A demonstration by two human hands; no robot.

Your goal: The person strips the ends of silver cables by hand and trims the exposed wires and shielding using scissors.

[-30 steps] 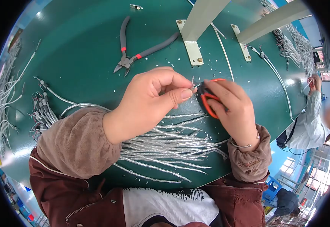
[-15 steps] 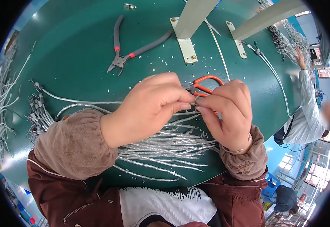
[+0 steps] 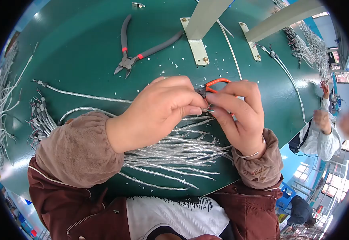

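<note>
My left hand point(image 3: 158, 114) is closed in a pinch on a cable point(image 3: 90, 96) with a silvery sheath, its stripped end poking out past the fingertips. Thin wires point(image 3: 209, 109) show at that end. My right hand point(image 3: 240, 114) has its thumb and curled fingers at these wires; the exact contact is partly hidden. Behind the right hand lie small cutters with orange handles point(image 3: 218, 81), partly covered by the fingers. Below both hands spreads a bundle of silvery cables point(image 3: 174, 154). To the left are several dark cable ends with fine wires point(image 3: 42, 116).
Grey-handled diagonal cutters point(image 3: 128, 62) lie spread on the green table point(image 3: 82, 52) amid white scraps. Metal legs point(image 3: 196, 44) are bolted down beyond the hands. More cables point(image 3: 4, 104) lie at far left. A co-worker point(image 3: 322, 132) is at the right edge.
My right fingertips have parted somewhat around the wires, baring more of them. One cable at left now lies apart from the bundle. The co-worker's arm has drawn back from the far cables.
</note>
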